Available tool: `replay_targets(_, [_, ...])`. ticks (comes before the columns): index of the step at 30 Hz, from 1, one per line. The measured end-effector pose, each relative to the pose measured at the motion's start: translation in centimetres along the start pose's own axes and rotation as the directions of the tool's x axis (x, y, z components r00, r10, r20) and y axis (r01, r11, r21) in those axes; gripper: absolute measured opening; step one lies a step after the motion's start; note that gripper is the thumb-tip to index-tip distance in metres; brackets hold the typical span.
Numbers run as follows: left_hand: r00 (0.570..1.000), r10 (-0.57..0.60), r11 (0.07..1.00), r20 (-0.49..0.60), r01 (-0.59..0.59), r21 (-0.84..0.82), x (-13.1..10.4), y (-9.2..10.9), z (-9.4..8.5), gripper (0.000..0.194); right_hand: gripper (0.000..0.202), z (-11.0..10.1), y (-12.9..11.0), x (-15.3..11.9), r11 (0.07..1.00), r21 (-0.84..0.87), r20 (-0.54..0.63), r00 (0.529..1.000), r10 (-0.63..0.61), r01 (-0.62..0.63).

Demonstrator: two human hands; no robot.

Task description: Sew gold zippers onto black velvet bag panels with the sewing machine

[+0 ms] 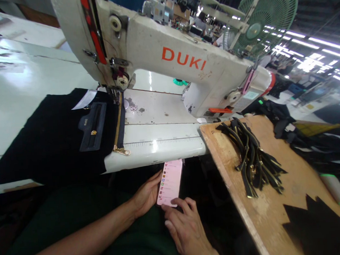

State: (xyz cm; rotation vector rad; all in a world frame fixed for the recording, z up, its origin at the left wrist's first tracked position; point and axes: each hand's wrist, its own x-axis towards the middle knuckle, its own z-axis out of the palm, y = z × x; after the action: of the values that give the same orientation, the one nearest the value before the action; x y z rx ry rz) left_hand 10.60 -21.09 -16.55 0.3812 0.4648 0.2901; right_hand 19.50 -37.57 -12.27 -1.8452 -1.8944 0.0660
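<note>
A smartphone [171,181] with a lit, pinkish screen showing a list of small icons is held below the front edge of the sewing table. My left hand [145,195] closes around its left side. At the phone's lower end, my right hand [187,227] has bent, separated fingers, with fingertips touching or just over the screen's bottom. Above, a black fabric piece [51,136] lies by the sewing machine [165,54]. It carries a dark patch [84,135] with a small gold fitting. A gold-toothed zipper [119,123] runs along its right edge under the needle area.
Right of the machine, a wooden board [233,165] bears a bundle of black zippers [252,156] and dark cut fabric pieces [319,222]. A thread cone [336,189] stands at its right edge. Behind is a green fan [260,24]. Other workstations fill the background.
</note>
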Motion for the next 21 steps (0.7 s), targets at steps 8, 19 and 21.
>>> replay_targets(8, [1.0,0.014,1.0,0.011,-0.014,0.005,0.2,-0.2,-0.4,0.035,0.026,-0.3,-0.1,0.3,0.999,0.018,-0.044,0.999,0.029,-0.028])
replay_targets(19, [0.998,0.025,1.0,0.052,-0.026,0.004,0.4,-0.4,-0.6,0.034,0.029,-1.3,-0.1,1.0,0.998,0.02,-0.066,0.996,0.055,-0.053])
replay_targets(21, [0.999,0.026,1.0,0.048,-0.026,0.005,0.4,-0.4,-0.5,0.033,0.03,-1.1,-0.2,0.8,0.998,0.045,-0.058,0.997,0.054,-0.051])
